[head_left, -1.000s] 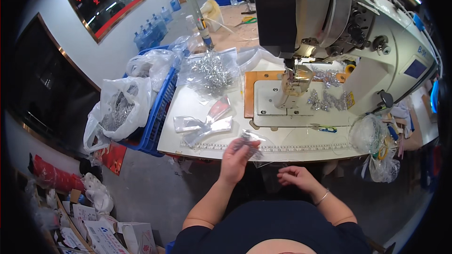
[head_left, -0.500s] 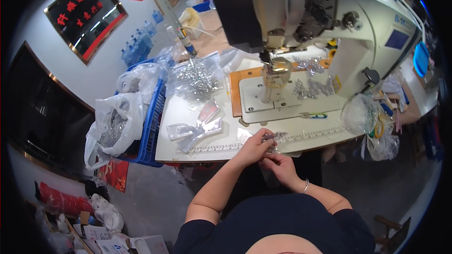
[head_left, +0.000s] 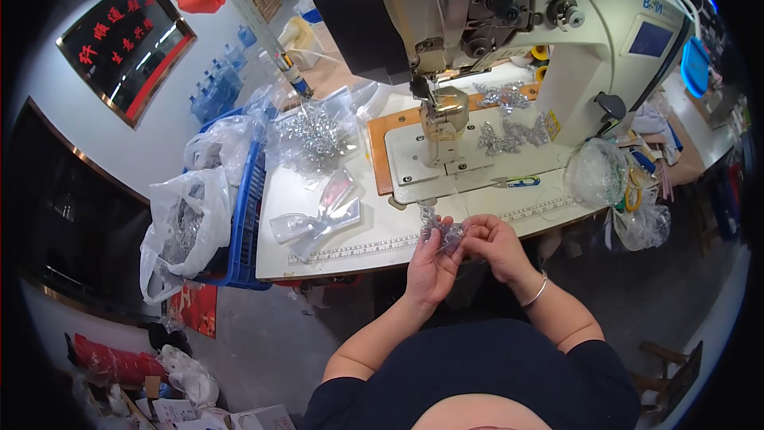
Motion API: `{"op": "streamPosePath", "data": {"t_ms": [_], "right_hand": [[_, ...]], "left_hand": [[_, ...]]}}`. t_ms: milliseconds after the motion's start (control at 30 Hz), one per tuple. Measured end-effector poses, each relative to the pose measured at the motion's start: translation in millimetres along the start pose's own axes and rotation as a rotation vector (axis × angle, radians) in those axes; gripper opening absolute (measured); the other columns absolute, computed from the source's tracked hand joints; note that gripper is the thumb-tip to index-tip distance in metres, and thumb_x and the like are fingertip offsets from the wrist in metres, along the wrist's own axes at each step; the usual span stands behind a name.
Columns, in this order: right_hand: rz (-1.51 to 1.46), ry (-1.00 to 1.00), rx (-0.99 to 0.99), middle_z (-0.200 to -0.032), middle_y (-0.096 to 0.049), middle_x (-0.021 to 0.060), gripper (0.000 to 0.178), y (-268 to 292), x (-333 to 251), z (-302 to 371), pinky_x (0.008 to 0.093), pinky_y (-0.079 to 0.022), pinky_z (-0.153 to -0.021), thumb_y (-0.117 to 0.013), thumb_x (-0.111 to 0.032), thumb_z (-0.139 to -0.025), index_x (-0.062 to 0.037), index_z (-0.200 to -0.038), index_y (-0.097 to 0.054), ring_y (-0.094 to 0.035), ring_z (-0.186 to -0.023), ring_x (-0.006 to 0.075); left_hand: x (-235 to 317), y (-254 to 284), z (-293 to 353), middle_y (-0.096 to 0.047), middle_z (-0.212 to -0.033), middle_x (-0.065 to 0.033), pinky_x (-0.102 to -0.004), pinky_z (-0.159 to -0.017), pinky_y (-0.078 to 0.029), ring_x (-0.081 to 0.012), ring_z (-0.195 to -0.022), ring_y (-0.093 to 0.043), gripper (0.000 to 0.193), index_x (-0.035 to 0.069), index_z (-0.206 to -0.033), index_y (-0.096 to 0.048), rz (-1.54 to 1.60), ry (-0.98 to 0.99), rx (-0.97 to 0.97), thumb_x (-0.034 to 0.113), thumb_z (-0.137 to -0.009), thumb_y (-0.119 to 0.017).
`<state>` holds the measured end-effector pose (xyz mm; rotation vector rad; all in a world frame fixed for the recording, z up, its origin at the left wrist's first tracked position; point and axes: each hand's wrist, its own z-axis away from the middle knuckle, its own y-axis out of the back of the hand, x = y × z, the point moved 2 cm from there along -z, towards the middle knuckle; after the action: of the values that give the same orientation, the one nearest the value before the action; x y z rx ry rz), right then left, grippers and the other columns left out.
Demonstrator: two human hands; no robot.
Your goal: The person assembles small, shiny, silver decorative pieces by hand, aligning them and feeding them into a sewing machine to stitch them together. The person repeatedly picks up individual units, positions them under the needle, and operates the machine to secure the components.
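My left hand (head_left: 430, 277) is turned palm up at the table's front edge, its fingers and thumb closed around a glittery silver decorative piece (head_left: 450, 236). Part of that piece sticks out beyond the fingertips toward the sewing machine (head_left: 446, 131). Right beside it, my right hand (head_left: 500, 248) has thumb and fingers pinched together at the piece's right edge; what lies between those fingertips is hidden. A fine thread (head_left: 457, 189) runs down from the machine's post toward the hands. Small thread snips (head_left: 519, 182) lie on the table beyond my right hand.
A measuring tape strip (head_left: 374, 248) runs along the table's front. Clear plastic pieces (head_left: 338, 216) and a pile of silver pieces (head_left: 312, 139) lie at left, more silver pieces (head_left: 513, 137) behind the post. A blue crate (head_left: 248, 215) with bags stands left; a thread-filled clear bag (head_left: 597, 175) sits right.
My left hand has turned from back-up to palm-up, bringing the silver piece into clearer sight. My right hand has come up beside it from nearer my body. The whole view has shifted slightly.
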<state>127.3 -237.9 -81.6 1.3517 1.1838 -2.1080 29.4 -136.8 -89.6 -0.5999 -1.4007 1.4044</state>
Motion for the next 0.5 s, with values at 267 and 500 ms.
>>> {"op": "streamPosePath", "data": {"t_ms": [267,500], "right_hand": [[0.416,0.383,0.112,-0.092,-0.064,0.0020,0.037,14,-97,5,0.0184,-0.042,-0.073,-0.053,-0.002,-0.087,-0.0019,-0.124,-0.050,-0.056,-0.081,0.0063],[0.683,0.206,-0.317,-0.081,-0.067,0.0077,0.026,-45,-91,8,0.0255,-0.048,-0.072,-0.064,-0.008,-0.082,0.0014,-0.105,-0.058,-0.063,-0.078,0.0134]], "left_hand": [[32,14,2,-0.051,-0.125,-0.0087,-0.0421,-0.093,-0.046,-0.0254,-0.112,-0.053,0.033,0.008,-0.127,-0.040,-0.330,-0.026,0.121,0.013,-0.095,-0.042],[15,14,4,-0.047,-0.131,-0.0081,-0.0399,-0.093,-0.047,-0.0220,-0.115,-0.051,0.038,0.009,-0.135,-0.035,-0.263,0.075,-0.030,0.015,-0.097,-0.040]]}}
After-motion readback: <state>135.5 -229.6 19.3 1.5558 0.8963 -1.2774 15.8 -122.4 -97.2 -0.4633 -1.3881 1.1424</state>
